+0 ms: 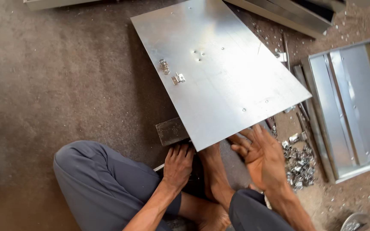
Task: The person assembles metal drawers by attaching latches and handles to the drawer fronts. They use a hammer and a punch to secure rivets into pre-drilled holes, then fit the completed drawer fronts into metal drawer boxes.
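Your left hand (177,164) presses knuckles-down beneath the near corner of the large, flat, silvery steel sheet (219,68) at frame centre, fingers curled — holding nothing I can see. Your right hand (260,156) hovers open, empty, at its lower edge — positioning stage; next, steady that corner.

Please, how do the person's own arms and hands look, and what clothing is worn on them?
Both arms are bare to the elbow, with no sleeve showing. The left hand and right hand are bare too: no gloves, rings, watch or bracelet can be seen. They look slim and sinewy. Only grey trousers are visible as clothing.
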